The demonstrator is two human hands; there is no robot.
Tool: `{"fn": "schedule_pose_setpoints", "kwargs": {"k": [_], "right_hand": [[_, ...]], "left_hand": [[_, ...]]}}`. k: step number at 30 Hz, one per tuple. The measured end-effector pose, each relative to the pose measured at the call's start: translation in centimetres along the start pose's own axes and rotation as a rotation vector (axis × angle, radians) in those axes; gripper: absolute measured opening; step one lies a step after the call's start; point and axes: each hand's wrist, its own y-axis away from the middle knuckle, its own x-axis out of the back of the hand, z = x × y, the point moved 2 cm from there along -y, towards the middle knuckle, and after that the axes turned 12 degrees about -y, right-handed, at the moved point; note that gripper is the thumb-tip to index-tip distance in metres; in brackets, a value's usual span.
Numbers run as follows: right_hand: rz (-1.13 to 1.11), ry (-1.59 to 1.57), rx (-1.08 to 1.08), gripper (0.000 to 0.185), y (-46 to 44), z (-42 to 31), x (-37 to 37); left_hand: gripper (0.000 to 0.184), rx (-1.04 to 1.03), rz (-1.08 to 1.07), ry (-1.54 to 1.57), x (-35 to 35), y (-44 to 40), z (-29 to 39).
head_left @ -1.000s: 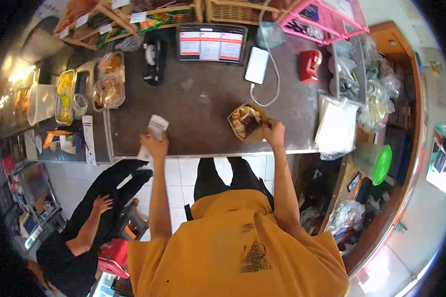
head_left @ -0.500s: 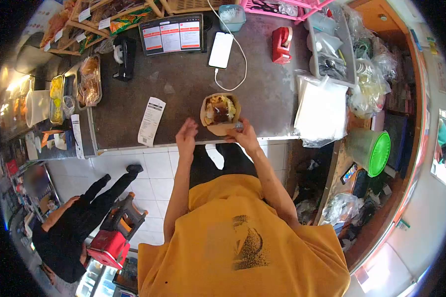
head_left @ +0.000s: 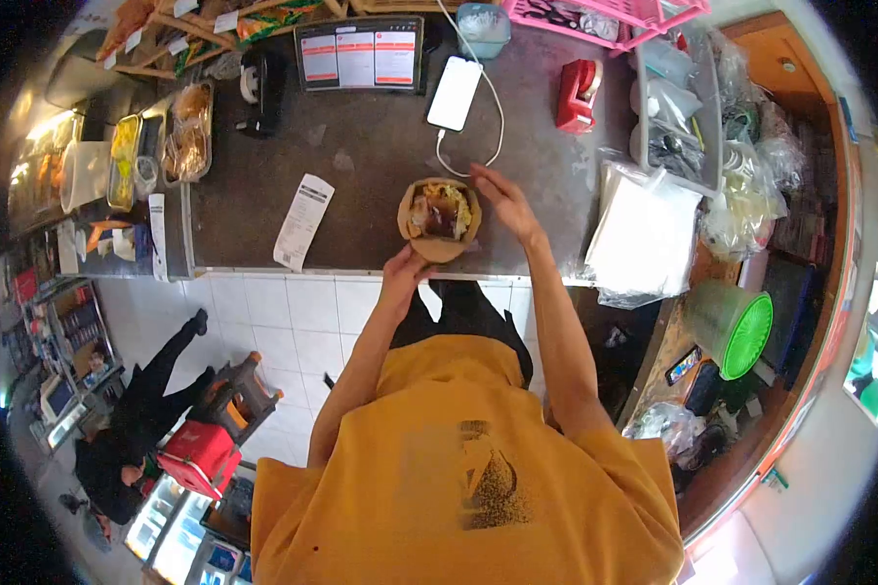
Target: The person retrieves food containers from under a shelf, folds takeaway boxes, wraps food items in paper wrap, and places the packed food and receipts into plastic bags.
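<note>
A brown cardboard food box (head_left: pixel 444 252) stands open near the counter's front edge. Inside it lies food (head_left: pixel 443 211) with dark sauce and yellowish pieces; the exact dish is unclear. My left hand (head_left: pixel 401 277) has its fingers closed at the lower left of the box's front flap. To the right of the box, my right hand (head_left: pixel 505 203) is raised with fingers stretched out and nothing visible in it. A printed receipt (head_left: pixel 302 222) lies flat on the counter to the left of the box.
Behind the box are a charging phone (head_left: pixel 454 95), a tablet (head_left: pixel 360 56) and a red tape dispenser (head_left: pixel 578 97). Plastic bags (head_left: pixel 644 229) and a grey bin (head_left: pixel 715 146) sit at right. Another person (head_left: pixel 132 439) in dark clothes is at lower left, near a red cooler (head_left: pixel 199 456).
My left hand has moved right onto the box's flap. My right hand has let go of the box and moved up and right. The other person has shifted down and left in view.
</note>
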Motion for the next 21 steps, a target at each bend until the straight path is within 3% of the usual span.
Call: {"fn": "schedule_pose_setpoints", "kwargs": {"k": [2,5,8,9,11,14,16,19,21], "right_hand": [[-0.066,0.252,-0.339,0.038,-0.8,0.1,-0.2],[-0.099,-0.283,-0.309,0.038,2.6,2.0,-1.6],[-0.054,-0.291,-0.247,0.034,3.9,3.5,-2.7],[-0.006,-0.348,-0.237,0.032,3.8,4.1,-2.9],[0.096,-0.466,-0.217,0.029,3.6,4.9,-3.6],[0.085,-0.371,-0.254,0.032,3.6,5.2,-4.5],[0.157,-0.045,-0.136,0.037,2.9,4.9,-4.7],[0.205,0.225,-0.052,0.048,1.8,3.1,-5.4],[0.207,0.338,0.054,0.055,1.5,0.3,-5.8]], "left_hand": [[0.053,-0.132,0.096,0.039,0.0,-0.6,1.2],[0.057,-0.166,0.244,-0.024,0.1,0.0,4.4],[0.058,-0.213,0.171,-0.203,2.2,-1.9,4.0],[0.056,-0.281,0.113,-0.141,2.6,-2.3,4.2],[0.053,-0.169,0.117,-0.031,4.0,-2.7,4.6],[0.037,-0.142,0.178,-0.119,4.0,-3.3,5.0],[0.030,-0.125,0.230,-0.279,3.4,-4.5,5.4],[0.033,-0.350,0.289,-0.585,3.4,-6.2,5.2],[0.045,-0.413,0.318,-0.716,2.8,-5.5,6.8]]}}
